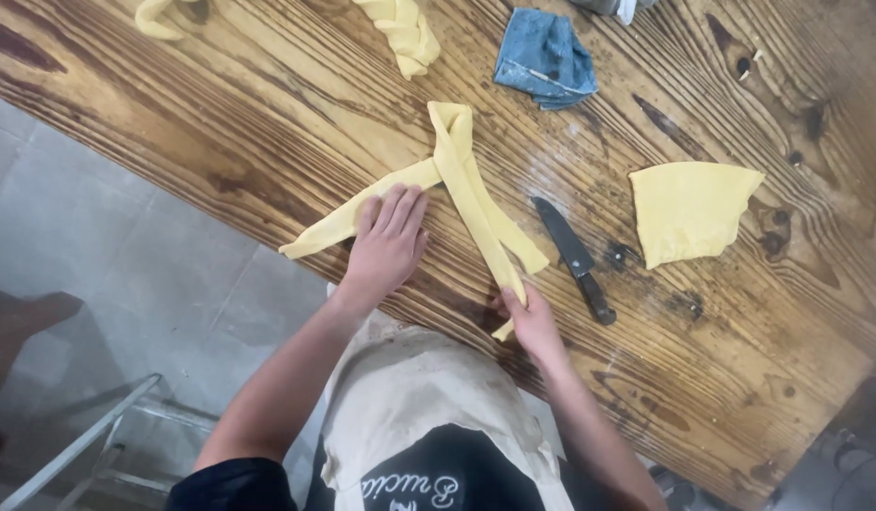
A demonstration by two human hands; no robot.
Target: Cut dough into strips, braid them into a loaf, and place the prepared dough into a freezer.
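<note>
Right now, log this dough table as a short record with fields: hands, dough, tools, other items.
left hand: flat, palm down, pressing one arm of the dough strip
right hand: fingers pinching the near end of the strip's other arm
dough strip: long, yellow, folded into an upside-down V on the table
knife: black, lying right of the strip, untouched
dough sheet: flat yellow piece further right
cloth: blue, crumpled, far side
other dough: folded piece and curled piece at far edge

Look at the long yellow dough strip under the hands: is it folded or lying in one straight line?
Folded. The dough strip doubles back at its far end into two legs; the left hand presses one, the right hand pinches the other.
</note>
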